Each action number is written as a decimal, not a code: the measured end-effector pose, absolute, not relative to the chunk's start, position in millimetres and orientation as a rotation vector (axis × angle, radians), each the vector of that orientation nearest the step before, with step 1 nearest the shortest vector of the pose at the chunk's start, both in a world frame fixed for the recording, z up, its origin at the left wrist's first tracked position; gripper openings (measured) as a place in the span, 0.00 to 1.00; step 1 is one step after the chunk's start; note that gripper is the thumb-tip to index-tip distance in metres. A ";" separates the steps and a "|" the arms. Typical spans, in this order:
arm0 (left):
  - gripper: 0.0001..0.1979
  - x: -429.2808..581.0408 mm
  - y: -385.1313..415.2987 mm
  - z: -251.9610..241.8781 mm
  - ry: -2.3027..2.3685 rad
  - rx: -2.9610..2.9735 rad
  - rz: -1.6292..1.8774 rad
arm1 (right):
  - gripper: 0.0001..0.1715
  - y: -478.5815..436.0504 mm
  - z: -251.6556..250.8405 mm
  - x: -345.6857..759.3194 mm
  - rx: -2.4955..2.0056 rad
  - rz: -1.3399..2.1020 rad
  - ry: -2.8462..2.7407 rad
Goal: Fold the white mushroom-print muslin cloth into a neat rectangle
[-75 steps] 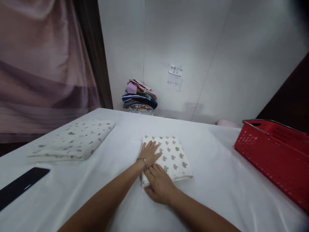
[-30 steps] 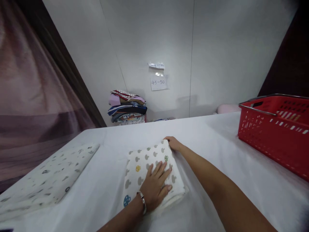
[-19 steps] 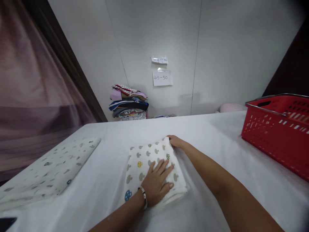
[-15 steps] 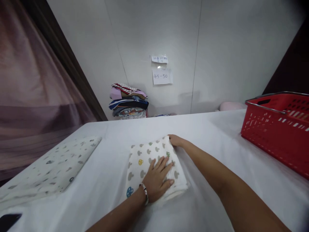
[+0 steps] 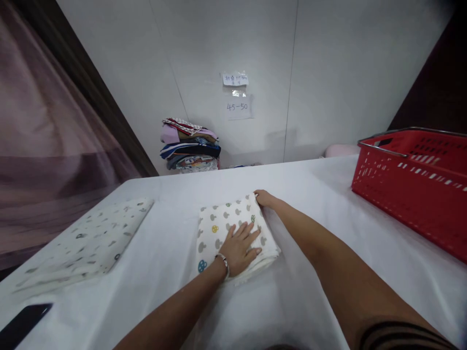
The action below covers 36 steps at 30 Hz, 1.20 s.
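A folded white cloth [image 5: 219, 224] printed with grey, yellow, green and blue mushrooms lies on the white-covered table. Flat on its right half rests my left hand [image 5: 240, 249], fingers spread, a bracelet around the wrist. My right hand [image 5: 265, 199] grips the cloth's far right corner, its fingers partly hidden behind the edge. Several layers show along the cloth's near right edge. Apart from both hands, another folded white cloth [image 5: 97, 238] with small dark prints lies at the left.
A red plastic basket [image 5: 404, 199] with a metal handle stands at the right. A dark phone [image 5: 25, 323] lies at the near left corner. Beyond the table is a stack of folded clothes [image 5: 190, 146]. Paper signs [image 5: 239, 107] hang on the wall, and a pinkish curtain [image 5: 47, 146] hangs at left.
The view has shifted, so the cloth and both hands appear slightly higher and more of the phone shows. Both hands keep nearly the same places on the cloth.
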<state>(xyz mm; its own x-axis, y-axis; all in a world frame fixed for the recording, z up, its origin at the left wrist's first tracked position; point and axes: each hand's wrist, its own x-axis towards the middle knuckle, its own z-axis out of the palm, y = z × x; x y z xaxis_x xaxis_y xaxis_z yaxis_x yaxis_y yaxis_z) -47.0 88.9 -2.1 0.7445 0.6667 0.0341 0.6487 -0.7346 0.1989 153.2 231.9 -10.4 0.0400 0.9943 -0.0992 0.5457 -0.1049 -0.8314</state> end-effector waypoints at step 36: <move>0.29 -72.3 106.7 11.7 1.570 2.663 0.168 | 0.22 18.0 11.0 141.5 -1.711 0.499 -1.727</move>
